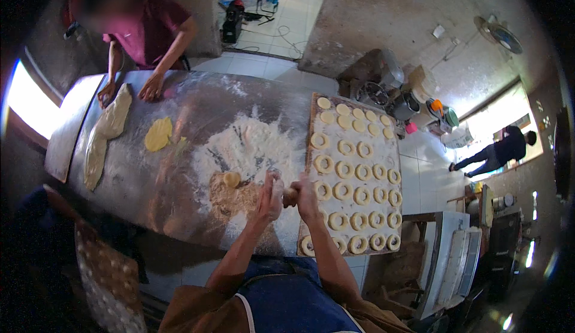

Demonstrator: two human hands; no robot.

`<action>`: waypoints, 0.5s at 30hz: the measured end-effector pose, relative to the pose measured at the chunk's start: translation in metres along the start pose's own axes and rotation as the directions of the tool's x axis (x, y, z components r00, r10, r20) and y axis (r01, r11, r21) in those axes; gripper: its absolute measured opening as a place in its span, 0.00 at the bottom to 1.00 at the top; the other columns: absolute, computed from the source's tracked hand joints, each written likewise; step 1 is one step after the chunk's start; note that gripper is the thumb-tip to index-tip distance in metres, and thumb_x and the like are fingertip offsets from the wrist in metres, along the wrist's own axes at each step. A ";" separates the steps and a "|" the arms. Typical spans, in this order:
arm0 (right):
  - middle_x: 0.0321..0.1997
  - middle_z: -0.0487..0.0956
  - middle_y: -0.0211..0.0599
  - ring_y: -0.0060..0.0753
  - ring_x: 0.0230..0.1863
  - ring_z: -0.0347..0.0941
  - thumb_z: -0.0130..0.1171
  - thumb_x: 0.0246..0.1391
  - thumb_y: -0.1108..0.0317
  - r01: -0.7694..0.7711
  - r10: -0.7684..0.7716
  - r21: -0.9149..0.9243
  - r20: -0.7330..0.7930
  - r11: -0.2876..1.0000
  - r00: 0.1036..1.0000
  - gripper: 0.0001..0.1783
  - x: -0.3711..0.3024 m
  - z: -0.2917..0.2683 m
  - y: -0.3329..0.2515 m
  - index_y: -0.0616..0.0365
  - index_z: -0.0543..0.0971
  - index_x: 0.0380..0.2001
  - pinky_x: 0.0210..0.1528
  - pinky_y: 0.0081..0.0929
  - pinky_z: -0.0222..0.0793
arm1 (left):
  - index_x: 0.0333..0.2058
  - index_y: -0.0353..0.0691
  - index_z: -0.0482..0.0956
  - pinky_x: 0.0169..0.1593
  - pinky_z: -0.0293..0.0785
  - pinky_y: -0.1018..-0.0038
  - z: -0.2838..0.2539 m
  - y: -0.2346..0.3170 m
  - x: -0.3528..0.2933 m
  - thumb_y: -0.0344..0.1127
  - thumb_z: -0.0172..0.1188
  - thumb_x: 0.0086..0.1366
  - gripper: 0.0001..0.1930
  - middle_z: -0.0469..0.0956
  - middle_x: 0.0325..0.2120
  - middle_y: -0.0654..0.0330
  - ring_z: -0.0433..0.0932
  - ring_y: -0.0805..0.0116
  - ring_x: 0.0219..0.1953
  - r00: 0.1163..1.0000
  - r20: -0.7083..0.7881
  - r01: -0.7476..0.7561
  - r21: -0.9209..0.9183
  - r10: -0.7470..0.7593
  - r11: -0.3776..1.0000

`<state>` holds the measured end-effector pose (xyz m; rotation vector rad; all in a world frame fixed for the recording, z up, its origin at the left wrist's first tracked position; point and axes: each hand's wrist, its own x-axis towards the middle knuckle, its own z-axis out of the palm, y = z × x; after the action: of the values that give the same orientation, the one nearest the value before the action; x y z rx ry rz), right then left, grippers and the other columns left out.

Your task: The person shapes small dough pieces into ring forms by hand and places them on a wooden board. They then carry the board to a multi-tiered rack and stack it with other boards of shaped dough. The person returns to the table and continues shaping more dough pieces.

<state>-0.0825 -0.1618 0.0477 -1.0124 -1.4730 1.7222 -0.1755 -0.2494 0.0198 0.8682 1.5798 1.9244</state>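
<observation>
Though the board (384, 152) on the bench (185, 111), right edge, was mostly filled with dough rings (356, 196), discs (343, 121) were unholed and a dough strip (106, 130) undivided near the left edge; finger grip of left hand (271, 197) and right hand (305, 200), blurred, couldn't be told.

Tucked between left hand (272, 197) and right hand (304, 197): a small lump (290, 194), looks like dough, too blurred to read its shape. Sitting on the brown crumbs (223, 202): 1 pale, round dough ball (232, 179). Spread in rough rows on the floured board (384, 149): loads of pale dough rings (357, 172), lying flat, holes open.
</observation>
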 end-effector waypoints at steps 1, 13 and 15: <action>0.15 0.73 0.40 0.33 0.19 0.69 0.45 0.62 0.46 0.336 -0.329 -0.382 0.086 0.861 0.941 0.30 0.001 -0.002 -0.002 0.67 0.77 0.26 0.26 0.33 0.66 | 0.38 0.37 0.65 0.37 0.70 0.73 0.008 -0.006 -0.001 0.38 0.46 0.67 0.09 0.66 0.27 0.63 0.70 0.69 0.32 0.983 0.019 -0.180 0.280 0.182 0.943; 0.14 0.66 0.31 0.21 0.20 0.58 0.45 0.65 0.52 0.054 -0.059 -0.187 -0.025 0.981 0.998 0.28 0.000 -0.080 -0.028 0.63 0.70 0.18 0.23 0.28 0.56 | 0.42 0.38 0.69 0.30 0.69 0.69 0.114 -0.017 0.004 0.47 0.41 0.71 0.18 0.72 0.26 0.61 0.72 0.67 0.26 0.882 -0.022 0.386 -0.540 -0.471 0.748; 0.15 0.69 0.30 0.21 0.21 0.62 0.43 0.66 0.53 0.132 -0.133 -0.025 -0.058 0.991 0.989 0.29 0.004 -0.098 -0.032 0.62 0.70 0.15 0.24 0.30 0.58 | 0.47 0.37 0.71 0.28 0.69 0.69 0.137 -0.010 0.011 0.48 0.41 0.71 0.20 0.74 0.27 0.61 0.72 0.66 0.25 0.822 0.026 0.433 -0.677 -0.569 0.595</action>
<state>0.0007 -0.1057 0.0713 -0.9462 -1.4890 1.5736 -0.0820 -0.1493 0.0292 -0.0896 0.9316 1.9326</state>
